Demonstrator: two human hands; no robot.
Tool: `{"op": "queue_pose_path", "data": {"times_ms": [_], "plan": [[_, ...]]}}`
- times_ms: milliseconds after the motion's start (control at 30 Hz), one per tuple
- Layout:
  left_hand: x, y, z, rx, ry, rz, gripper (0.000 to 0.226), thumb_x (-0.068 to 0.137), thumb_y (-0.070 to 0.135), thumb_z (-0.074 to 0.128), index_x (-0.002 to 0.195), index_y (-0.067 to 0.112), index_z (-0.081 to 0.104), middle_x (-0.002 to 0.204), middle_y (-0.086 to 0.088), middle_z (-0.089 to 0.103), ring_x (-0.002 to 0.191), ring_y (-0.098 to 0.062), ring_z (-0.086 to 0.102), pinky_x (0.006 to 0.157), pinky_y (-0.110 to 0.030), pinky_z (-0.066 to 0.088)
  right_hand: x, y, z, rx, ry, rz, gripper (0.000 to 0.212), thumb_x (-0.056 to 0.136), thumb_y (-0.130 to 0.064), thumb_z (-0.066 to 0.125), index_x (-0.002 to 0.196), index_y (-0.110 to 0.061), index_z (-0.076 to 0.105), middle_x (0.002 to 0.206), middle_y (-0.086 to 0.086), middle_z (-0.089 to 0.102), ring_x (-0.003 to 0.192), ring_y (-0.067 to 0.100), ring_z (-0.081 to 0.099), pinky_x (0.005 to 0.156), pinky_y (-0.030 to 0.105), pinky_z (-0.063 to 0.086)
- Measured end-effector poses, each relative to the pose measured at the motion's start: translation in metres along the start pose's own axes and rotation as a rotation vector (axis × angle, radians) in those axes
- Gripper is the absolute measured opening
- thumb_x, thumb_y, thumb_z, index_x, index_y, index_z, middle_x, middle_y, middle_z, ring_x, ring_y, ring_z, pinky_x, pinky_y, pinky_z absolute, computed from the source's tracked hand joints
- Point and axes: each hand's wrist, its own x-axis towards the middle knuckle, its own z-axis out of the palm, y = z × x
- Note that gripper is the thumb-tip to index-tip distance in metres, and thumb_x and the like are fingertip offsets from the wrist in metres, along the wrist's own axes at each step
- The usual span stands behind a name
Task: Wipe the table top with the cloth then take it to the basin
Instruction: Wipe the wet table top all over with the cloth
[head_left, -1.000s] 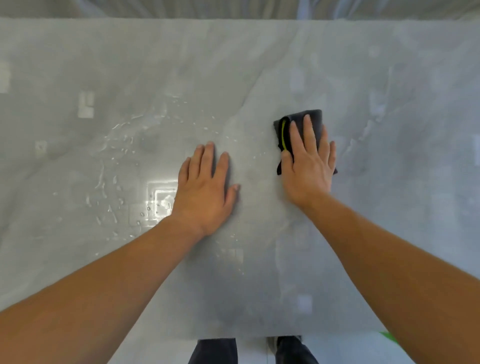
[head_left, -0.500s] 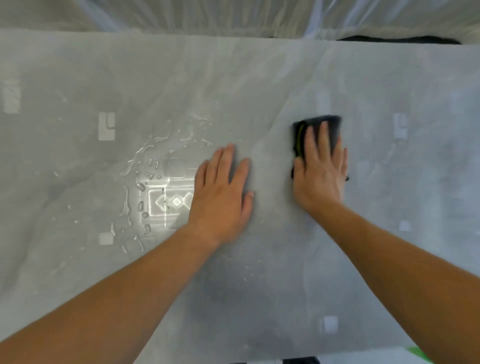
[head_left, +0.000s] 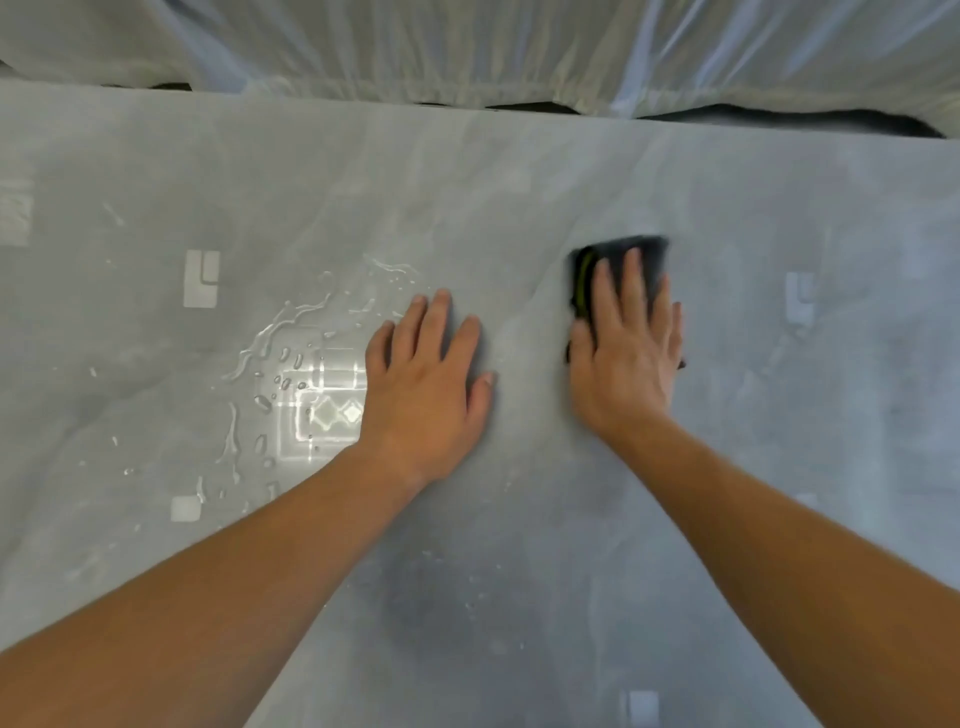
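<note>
A dark grey cloth (head_left: 647, 254) with a yellow-green edge lies flat on the grey marble table top (head_left: 519, 597), right of centre. My right hand (head_left: 626, 353) presses on it with straight fingers and covers most of it; only its far end and left edge show. My left hand (head_left: 426, 384) rests flat on the bare table, a hand's width to the left of the cloth. Water drops and streaks (head_left: 291, 358) lie on the table just left of my left hand. No basin is in view.
Beyond the table's far edge hangs a pale, sheer curtain (head_left: 467, 47). Bright window reflections glare on the wet patch. The table runs past the frame on both sides.
The view has tilted up, so the far edge and the curtain now show. The right hand has pushed the cloth a little farther away across the table. The left hand stays planted.
</note>
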Motion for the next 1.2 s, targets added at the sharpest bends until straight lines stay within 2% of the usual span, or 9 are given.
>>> {"op": "queue_pose_path", "data": {"times_ms": [100, 167, 233, 400, 467, 600, 800, 1000, 1200], "plan": [[-0.001, 0.006, 0.003, -0.012, 0.002, -0.030, 0.057, 0.099, 0.046, 0.036, 0.149, 0.019, 0.036, 0.165, -0.013, 0.016, 0.153, -0.032, 0.008, 0.121, -0.051, 0.007, -0.046, 0.010, 0.003, -0.070, -0.106, -0.458, 0.059, 0.100, -0.037, 0.037, 0.157, -0.027, 0.027, 0.168, 0.000, 0.013, 0.153, 0.034, 0.008, 0.123, 0.053, 0.008], [-0.001, 0.007, 0.004, -0.011, 0.003, -0.044, 0.057, 0.100, 0.046, 0.033, 0.149, 0.018, 0.035, 0.166, -0.013, 0.014, 0.153, -0.031, 0.006, 0.122, -0.051, 0.006, -0.034, 0.029, -0.005, -0.075, -0.151, -0.598, 0.056, 0.101, -0.036, 0.037, 0.156, -0.028, 0.030, 0.167, -0.002, 0.015, 0.153, 0.032, 0.010, 0.123, 0.052, 0.009], [-0.001, 0.009, 0.003, -0.014, 0.018, -0.054, 0.058, 0.098, 0.047, 0.033, 0.148, 0.018, 0.039, 0.165, -0.013, 0.017, 0.153, -0.032, 0.009, 0.122, -0.051, 0.007, 0.006, 0.039, -0.014, -0.070, -0.127, -0.512, 0.056, 0.099, -0.035, 0.040, 0.154, -0.028, 0.035, 0.165, -0.001, 0.021, 0.152, 0.033, 0.017, 0.122, 0.054, 0.014], [-0.001, 0.010, 0.006, -0.033, 0.062, -0.056, 0.055, 0.098, 0.044, 0.039, 0.145, 0.016, 0.044, 0.163, -0.014, 0.024, 0.152, -0.033, 0.015, 0.121, -0.051, 0.009, 0.114, 0.007, -0.020, 0.066, 0.012, 0.097, 0.058, 0.103, -0.040, 0.026, 0.159, -0.033, 0.014, 0.168, -0.005, 0.000, 0.153, 0.033, 0.000, 0.124, 0.050, 0.000], [-0.002, 0.011, 0.008, -0.041, 0.069, -0.067, 0.055, 0.098, 0.044, 0.039, 0.145, 0.015, 0.044, 0.163, -0.014, 0.023, 0.152, -0.032, 0.014, 0.122, -0.051, 0.009, 0.102, -0.017, -0.010, 0.022, 0.001, -0.010, 0.059, 0.102, -0.040, 0.027, 0.159, -0.029, 0.014, 0.169, -0.002, 0.001, 0.153, 0.035, -0.001, 0.123, 0.051, -0.001], [-0.002, 0.013, 0.010, -0.049, 0.087, -0.079, 0.055, 0.099, 0.044, 0.036, 0.145, 0.016, 0.044, 0.164, -0.012, 0.022, 0.153, -0.030, 0.013, 0.123, -0.051, 0.008, 0.071, -0.013, -0.011, -0.085, -0.121, -0.507, 0.057, 0.103, -0.039, 0.031, 0.158, -0.029, 0.021, 0.168, -0.003, 0.010, 0.154, 0.032, 0.003, 0.124, 0.050, 0.001], [-0.002, 0.012, 0.012, -0.085, 0.107, -0.079, 0.053, 0.099, 0.042, 0.040, 0.145, 0.016, 0.046, 0.164, -0.012, 0.022, 0.153, -0.030, 0.013, 0.123, -0.050, 0.008, 0.149, -0.042, -0.011, 0.010, 0.014, -0.067, 0.058, 0.104, -0.035, 0.028, 0.160, -0.029, 0.012, 0.169, -0.003, 0.002, 0.153, 0.034, -0.002, 0.123, 0.051, 0.000], [-0.002, 0.013, 0.013, -0.083, 0.101, -0.090, 0.055, 0.100, 0.045, 0.038, 0.147, 0.016, 0.043, 0.165, -0.011, 0.019, 0.154, -0.028, 0.008, 0.123, -0.050, 0.004, 0.117, -0.032, -0.012, -0.145, -0.144, -0.650, 0.057, 0.104, -0.038, 0.027, 0.159, -0.029, 0.018, 0.168, -0.001, 0.009, 0.153, 0.034, 0.004, 0.124, 0.051, 0.003], [-0.001, 0.014, 0.019, -0.095, 0.127, -0.089, 0.055, 0.099, 0.042, 0.040, 0.146, 0.015, 0.042, 0.165, -0.013, 0.020, 0.154, -0.030, 0.009, 0.123, -0.052, 0.005, 0.163, -0.072, -0.008, -0.021, -0.051, -0.170, 0.058, 0.104, -0.036, 0.026, 0.160, -0.030, 0.011, 0.169, -0.003, 0.001, 0.153, 0.035, -0.003, 0.123, 0.051, 0.000]]}}
